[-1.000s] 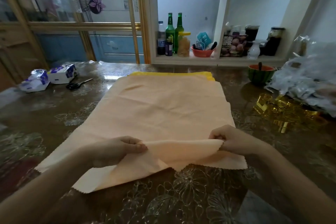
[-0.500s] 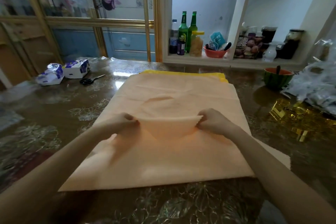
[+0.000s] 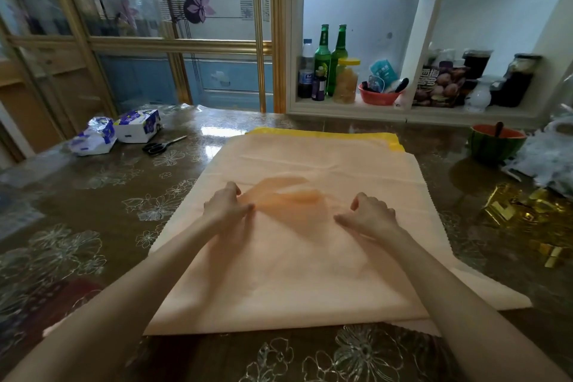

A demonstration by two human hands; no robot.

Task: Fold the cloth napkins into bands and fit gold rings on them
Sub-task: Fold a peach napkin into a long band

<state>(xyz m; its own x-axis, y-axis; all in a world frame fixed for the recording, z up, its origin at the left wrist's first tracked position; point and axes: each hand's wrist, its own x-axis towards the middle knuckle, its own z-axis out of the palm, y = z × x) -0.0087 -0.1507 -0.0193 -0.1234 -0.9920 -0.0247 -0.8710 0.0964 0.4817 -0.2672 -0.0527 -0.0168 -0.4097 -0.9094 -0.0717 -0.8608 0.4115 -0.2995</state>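
Fingers [image 3: 233,188] of the left hand [image 3: 228,211] pinch the turned-over edge of the peach cloth napkin [image 3: 294,273] near its middle. The right hand [image 3: 372,215] curls its fingers [image 3: 356,199] on that edge, but whether it grips is unclear. The first band fold seems underway, and next comes flattening the crease. The shiny gold rings [image 3: 502,211] lie right of the napkin, and bare floral bench [image 3: 93,226] shows to its left.

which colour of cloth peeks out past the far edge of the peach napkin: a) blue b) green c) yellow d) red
c: a strip of yellow cloth shows along the far edge of the peach napkin, lying beneath it.
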